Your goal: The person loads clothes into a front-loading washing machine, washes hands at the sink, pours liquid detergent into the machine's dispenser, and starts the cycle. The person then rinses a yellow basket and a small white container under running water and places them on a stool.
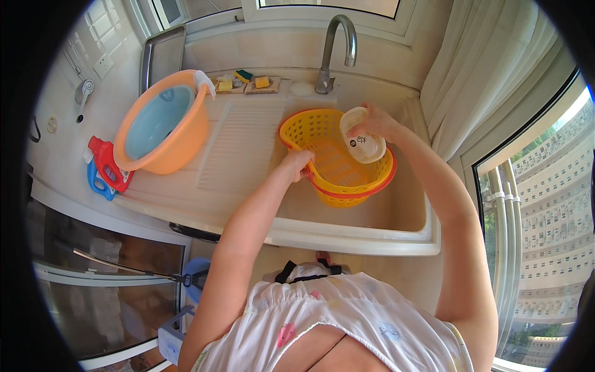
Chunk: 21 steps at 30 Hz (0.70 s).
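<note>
My left hand (299,165) grips the left rim of a yellow plastic basket (341,194) with a red edge, which is tilted inside the sink (404,204). In my right hand (379,123) is a white oval plastic container (369,151) with dark printing on it, held over the basket's right side. The basket's slotted bottom shows, and nothing is seen lying on it. Behind the basket rises a curved metal faucet (327,56); whether water runs from it cannot be seen at its mouth.
An orange basin (190,144) with a blue basin (160,123) inside stands on the left, near red (109,162) and blue (100,183) bottles. Sponges (262,82) lie along the back ledge. A metal tray (162,58) leans behind. A curtain (488,60) and window are on the right.
</note>
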Available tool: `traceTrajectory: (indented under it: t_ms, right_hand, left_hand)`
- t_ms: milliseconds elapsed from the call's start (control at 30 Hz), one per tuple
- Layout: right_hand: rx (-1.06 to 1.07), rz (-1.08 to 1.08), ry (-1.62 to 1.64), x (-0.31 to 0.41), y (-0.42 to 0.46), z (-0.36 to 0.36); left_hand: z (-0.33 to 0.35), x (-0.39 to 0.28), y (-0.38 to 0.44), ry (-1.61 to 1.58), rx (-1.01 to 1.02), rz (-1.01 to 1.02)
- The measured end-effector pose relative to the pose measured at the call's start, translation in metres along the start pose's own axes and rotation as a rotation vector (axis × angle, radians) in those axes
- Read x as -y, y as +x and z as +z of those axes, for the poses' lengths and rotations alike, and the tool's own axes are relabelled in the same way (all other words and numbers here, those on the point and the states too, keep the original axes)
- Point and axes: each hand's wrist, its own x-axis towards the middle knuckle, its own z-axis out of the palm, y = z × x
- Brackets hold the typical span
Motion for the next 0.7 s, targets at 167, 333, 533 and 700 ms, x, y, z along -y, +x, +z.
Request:
traceTrajectory:
  t_ms: [167,333,533,700]
  right_hand:
    - [0.375,-0.033,0.696,-0.020,0.078,-0.008]
    - [0.520,0.013,0.897,-0.011,0.130,-0.002]
    - [0.534,-0.047,0.898,0.008,0.179,0.022]
    - [0.543,-0.232,0.451,0.024,0.196,0.027]
  left_hand:
    - [0.004,0.006,0.023,0.379,-0.142,0.174]
    - [0.009,-0.002,0.010,0.822,-0.216,0.213]
    - [0.007,0.000,0.015,0.779,-0.300,0.238]
    - [0.005,0.004,0.019,0.752,-0.344,0.259]
